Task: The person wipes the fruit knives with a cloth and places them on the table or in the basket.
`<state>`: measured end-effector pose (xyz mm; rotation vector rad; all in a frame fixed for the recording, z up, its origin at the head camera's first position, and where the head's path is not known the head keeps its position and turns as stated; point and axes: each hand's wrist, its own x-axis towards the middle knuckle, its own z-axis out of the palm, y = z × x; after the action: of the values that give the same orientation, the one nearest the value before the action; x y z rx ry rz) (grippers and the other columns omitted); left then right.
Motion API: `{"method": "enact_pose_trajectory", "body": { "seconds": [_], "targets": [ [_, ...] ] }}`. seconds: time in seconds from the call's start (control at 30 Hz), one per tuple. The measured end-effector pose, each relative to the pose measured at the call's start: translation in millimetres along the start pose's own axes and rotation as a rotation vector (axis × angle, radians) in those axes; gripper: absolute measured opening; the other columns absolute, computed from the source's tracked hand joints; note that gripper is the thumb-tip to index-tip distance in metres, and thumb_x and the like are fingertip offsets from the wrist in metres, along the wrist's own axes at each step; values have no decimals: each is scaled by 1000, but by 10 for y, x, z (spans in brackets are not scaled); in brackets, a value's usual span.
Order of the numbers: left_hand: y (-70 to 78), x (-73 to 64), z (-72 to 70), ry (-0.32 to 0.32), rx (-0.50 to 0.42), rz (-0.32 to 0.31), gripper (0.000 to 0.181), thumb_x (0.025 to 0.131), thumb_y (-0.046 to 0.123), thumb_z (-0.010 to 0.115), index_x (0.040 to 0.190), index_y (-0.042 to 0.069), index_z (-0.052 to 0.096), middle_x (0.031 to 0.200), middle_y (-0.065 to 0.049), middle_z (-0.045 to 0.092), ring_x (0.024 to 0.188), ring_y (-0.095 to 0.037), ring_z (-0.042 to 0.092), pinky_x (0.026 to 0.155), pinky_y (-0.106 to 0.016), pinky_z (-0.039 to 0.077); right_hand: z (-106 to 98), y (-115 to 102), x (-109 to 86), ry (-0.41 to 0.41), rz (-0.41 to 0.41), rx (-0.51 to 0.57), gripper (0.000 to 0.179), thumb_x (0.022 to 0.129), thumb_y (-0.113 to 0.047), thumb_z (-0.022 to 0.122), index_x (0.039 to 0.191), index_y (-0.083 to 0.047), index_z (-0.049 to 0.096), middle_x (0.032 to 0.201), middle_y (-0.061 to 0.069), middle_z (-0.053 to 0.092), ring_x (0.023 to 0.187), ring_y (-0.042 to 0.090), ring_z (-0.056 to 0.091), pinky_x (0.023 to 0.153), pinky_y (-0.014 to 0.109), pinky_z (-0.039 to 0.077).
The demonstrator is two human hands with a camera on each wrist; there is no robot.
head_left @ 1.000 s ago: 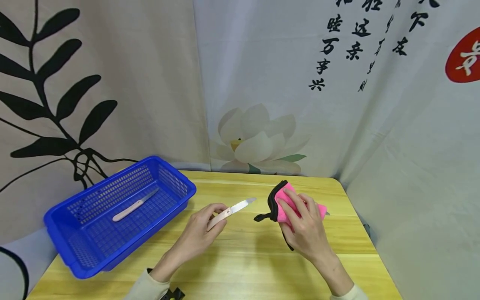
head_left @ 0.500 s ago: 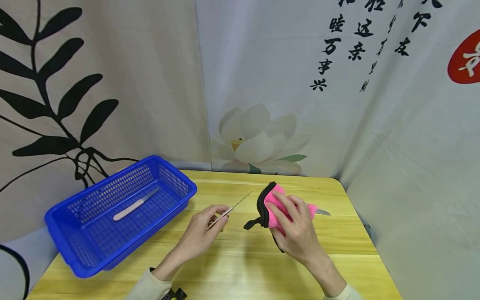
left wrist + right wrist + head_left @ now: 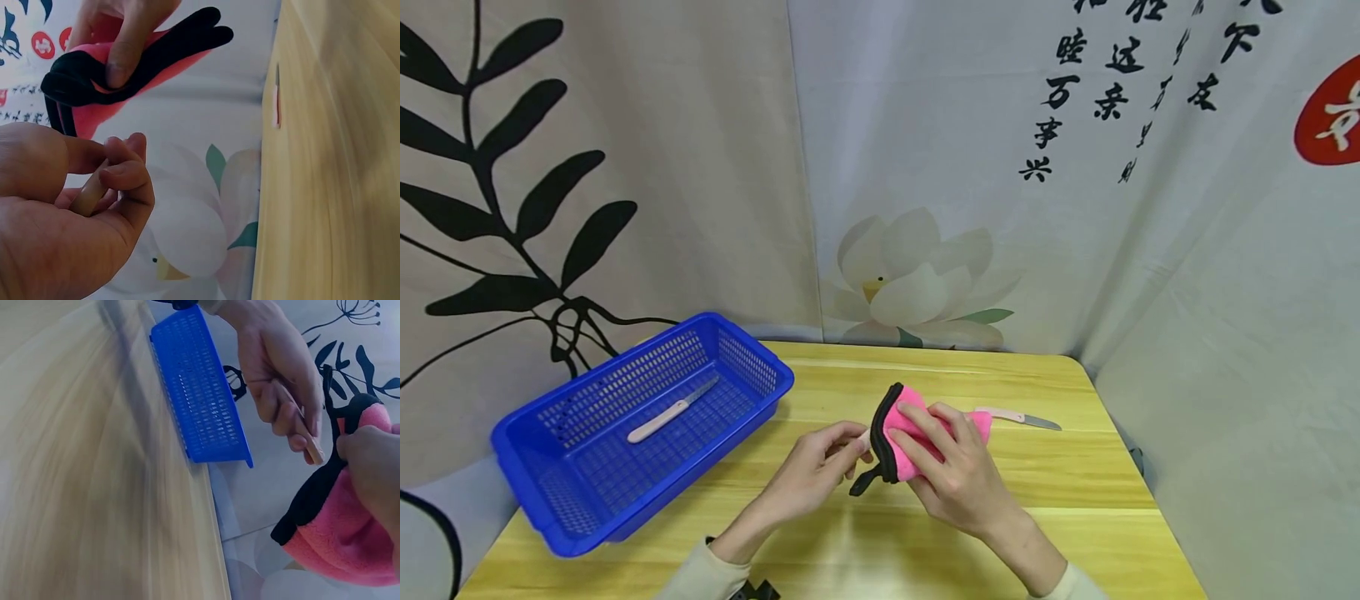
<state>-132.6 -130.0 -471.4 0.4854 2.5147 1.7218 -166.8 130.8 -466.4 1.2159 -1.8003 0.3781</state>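
My left hand (image 3: 812, 467) grips a small knife by its pale handle (image 3: 300, 425), seen best in the right wrist view. The blade is hidden at the cloth. In my right hand (image 3: 966, 483) is a fluffy pink cloth (image 3: 982, 423) with black edging and a black hanging loop. Its black edge meets the knife just past my left fingertips. Left wrist view: the right thumb (image 3: 122, 65) presses on the folded black edge, above the left hand.
A second knife (image 3: 1018, 417) lies on the wooden table (image 3: 1075, 533) behind the cloth, to the right. At the left stands a blue plastic basket (image 3: 752, 421) with a third knife (image 3: 658, 420) inside. Printed curtains (image 3: 925, 125) hang behind the table.
My right hand has brought the cloth leftward and slightly down to the knife in my left hand, covering its blade. The knife on the table has come into view from behind the cloth.
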Motion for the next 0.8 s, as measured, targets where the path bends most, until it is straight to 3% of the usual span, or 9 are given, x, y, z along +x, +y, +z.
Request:
{"method": "enact_pose_trajectory", "body": {
  "seconds": [0.1, 0.23, 0.37, 0.67, 0.8],
  "targets": [
    [7, -1, -1, -19, -2, -2, 25, 120, 26, 57, 130, 13, 76, 94, -3, 73, 76, -13, 63, 63, -22, 48, 16, -38, -15, -56, -8, -7, 35, 112, -28, 61, 138, -12, 78, 152, 18, 71, 122, 39, 63, 100, 48, 55],
    [15, -3, -6, -40, 1, 12, 24, 120, 24, 56, 128, 15, 76, 85, -7, 65, 71, -5, 56, 61, -22, 45, 16, -66, -45, -141, 8, -22, 45, 98, -25, 81, 141, -14, 76, 158, 16, 67, 126, 39, 62, 103, 49, 55],
    [15, -6, -11, -58, 2, 29, 26, 121, 26, 55, 129, 14, 76, 91, -10, 70, 74, -8, 59, 64, -22, 47, 21, -58, -55, -176, 28, -54, 58, 84, -23, 91, 139, -14, 77, 157, 15, 68, 125, 39, 63, 104, 49, 57],
    [8, -24, -38, -106, -12, 37, 27, 121, 24, 53, 132, 11, 74, 102, -7, 72, 76, -4, 56, 65, -21, 46, -7, 29, -99, -212, 87, -86, 54, 87, -22, 84, 140, -14, 77, 155, 15, 68, 124, 41, 62, 100, 52, 58],
    [6, -28, -49, -126, -26, 28, 28, 121, 22, 51, 135, 10, 73, 96, -3, 67, 74, -3, 53, 63, -20, 43, -30, 74, -113, -216, 99, -85, 55, 85, -19, 83, 140, -13, 77, 156, 16, 68, 125, 42, 62, 100, 54, 59]
  ]
}}
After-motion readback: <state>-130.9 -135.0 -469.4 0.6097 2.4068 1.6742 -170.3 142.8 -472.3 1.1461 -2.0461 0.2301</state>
